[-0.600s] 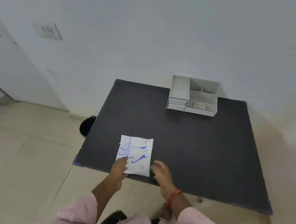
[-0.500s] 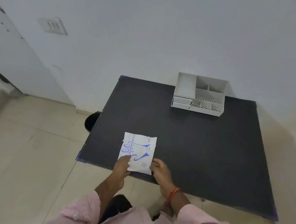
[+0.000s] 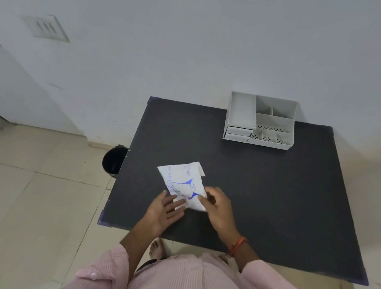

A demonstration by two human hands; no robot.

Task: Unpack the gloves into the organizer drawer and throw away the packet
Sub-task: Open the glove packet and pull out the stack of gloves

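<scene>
A white glove packet [image 3: 182, 183] with blue print is tilted up off the black table [image 3: 262, 186], near its front left part. My right hand [image 3: 217, 207] grips the packet's near right corner between thumb and fingers. My left hand [image 3: 163, 208] has its fingers spread under the packet's near left edge, touching it. A white organizer [image 3: 260, 122] with several open compartments and two small shut drawers at its front left stands at the table's far side against the wall.
A black bin [image 3: 113, 160] stands on the tiled floor just left of the table. A white wall runs behind the table. My bare foot [image 3: 157, 248] shows under the table's front edge.
The packet lay flat near the front edge with both hands at its near corners. It is now lifted, turned and farther onto the table, gripped by my right hand.
</scene>
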